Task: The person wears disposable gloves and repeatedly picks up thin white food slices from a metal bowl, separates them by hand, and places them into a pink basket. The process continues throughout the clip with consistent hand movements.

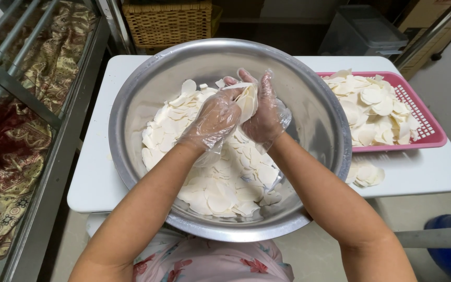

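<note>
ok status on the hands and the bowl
Left hand and right hand, both gloved, together grip a stack of white slices. Above steel bowl of slices. Nothing in the way.

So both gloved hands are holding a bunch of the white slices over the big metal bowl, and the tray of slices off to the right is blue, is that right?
Not quite: the tray is pink, not blue, as the head view shows. The rest holds: the left hand and right hand, both in clear gloves, hold a bunch of white slices over the big metal bowl.
</note>
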